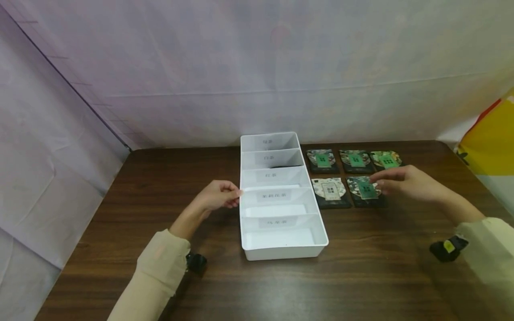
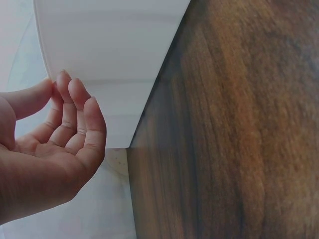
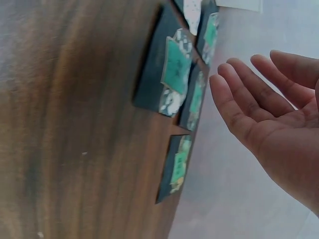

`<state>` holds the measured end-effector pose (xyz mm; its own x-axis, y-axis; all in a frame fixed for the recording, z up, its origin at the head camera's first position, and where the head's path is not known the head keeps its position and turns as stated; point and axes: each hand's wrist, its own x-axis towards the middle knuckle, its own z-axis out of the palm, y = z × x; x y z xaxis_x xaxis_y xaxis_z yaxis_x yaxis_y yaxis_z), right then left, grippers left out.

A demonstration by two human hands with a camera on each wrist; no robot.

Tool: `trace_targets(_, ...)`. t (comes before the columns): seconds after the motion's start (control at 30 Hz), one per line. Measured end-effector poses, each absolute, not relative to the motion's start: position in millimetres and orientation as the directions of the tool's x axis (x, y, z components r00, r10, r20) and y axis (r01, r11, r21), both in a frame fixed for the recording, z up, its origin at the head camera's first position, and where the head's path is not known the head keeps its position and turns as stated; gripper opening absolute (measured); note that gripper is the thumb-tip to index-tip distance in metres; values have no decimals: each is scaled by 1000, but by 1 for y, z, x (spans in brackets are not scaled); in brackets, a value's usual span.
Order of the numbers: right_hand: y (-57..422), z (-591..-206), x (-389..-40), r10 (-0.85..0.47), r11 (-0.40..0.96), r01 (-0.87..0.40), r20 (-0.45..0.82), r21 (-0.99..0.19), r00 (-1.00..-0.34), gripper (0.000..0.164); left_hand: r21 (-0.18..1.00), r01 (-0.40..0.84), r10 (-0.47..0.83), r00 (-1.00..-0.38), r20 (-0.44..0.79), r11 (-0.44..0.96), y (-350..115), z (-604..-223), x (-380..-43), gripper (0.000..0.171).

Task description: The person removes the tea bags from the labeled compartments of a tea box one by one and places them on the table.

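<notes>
A white divided storage box (image 1: 285, 254) stands lengthwise on the table, with paper labels inside its compartments. My left hand (image 1: 218, 195) pinches the box's left rim between thumb and fingertips, as the left wrist view confirms. To the right of the box, my right hand (image 1: 405, 183) hovers by a dark packet with a green label (image 1: 366, 196). In the right wrist view the fingers (image 3: 241, 97) are loosely bent, apart from the packets, holding nothing. Beside that packet lies a packet with a white label (image 1: 332, 198). A dark edge (image 1: 286, 166) shows inside the second compartment from the back.
Behind the front packets lie three green-labelled ones: a left packet (image 1: 322, 161), a middle packet (image 1: 356, 161) and a right packet (image 1: 385, 161). A pale curtain (image 1: 281, 80) hangs behind the wooden table (image 1: 353, 276). Yellow cloth (image 1: 490, 142) hangs at the right.
</notes>
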<state>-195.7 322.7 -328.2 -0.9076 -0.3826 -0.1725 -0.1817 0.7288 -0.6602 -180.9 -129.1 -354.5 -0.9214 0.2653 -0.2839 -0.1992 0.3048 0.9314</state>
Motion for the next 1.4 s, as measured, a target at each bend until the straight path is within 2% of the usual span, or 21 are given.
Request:
trace_targets(0.23,316,-314,-199,-373,730,-161,-190,-664,-908,38,933,-199,266,-922,-282,300,-129,-355,-181,12)
trace_targets(0.57,297,-298,-209,-438,726,-269,-123,-633,-891,33,933,-200,268,-921,-283,298,-129,-356,-180,12)
trace_targets(0.8,276,-286,-215,-411,746,-233,-157,-624,-898,33,934,-202,271,-920,-284,295,-129,-355,-179,12)
trace_targets(1.03,260,-278,-220,-476,734,-321,-117,-599,-871,29,930,-203,266,-920,-289,308,-128,-351,-178,11)
trace_targets(1.4,236,-275,-228,-525,680,-331,-118,-654,-843,27,927,-200,267,-919,-290,317,-128,-350,-179,11)
